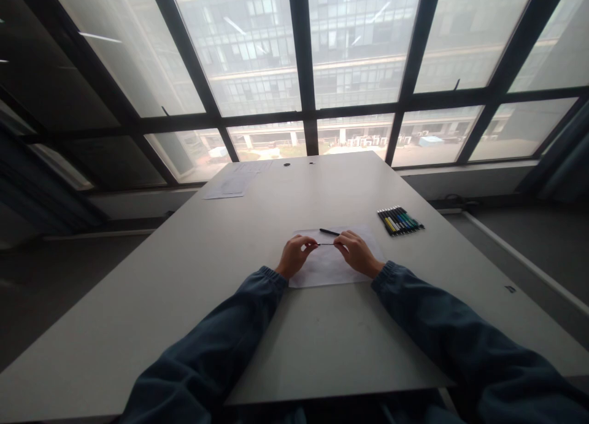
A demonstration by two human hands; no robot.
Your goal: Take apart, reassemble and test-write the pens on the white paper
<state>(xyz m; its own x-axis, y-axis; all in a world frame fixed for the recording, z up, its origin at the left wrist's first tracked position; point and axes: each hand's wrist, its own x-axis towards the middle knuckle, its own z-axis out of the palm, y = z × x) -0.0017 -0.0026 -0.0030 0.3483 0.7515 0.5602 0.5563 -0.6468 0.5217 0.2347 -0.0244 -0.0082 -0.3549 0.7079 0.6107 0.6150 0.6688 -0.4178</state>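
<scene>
Over a white sheet of paper (322,270), my left hand (297,255) and my right hand (356,252) face each other, both closed in a pinch. Between them they hold a thin, straight pen refill (326,244), one end in each hand's fingertips. Its two ends are hidden by the fingers. Just beyond it, a black pen barrel (328,232) lies on the paper, its right end close to my right hand's fingers.
To the right, several pens (400,220) lie side by side in a row on the white table (184,289). Printed sheets (230,181) rest at the far left. A small dark piece (510,289) sits near the right edge. Large windows (257,50) stand behind the table.
</scene>
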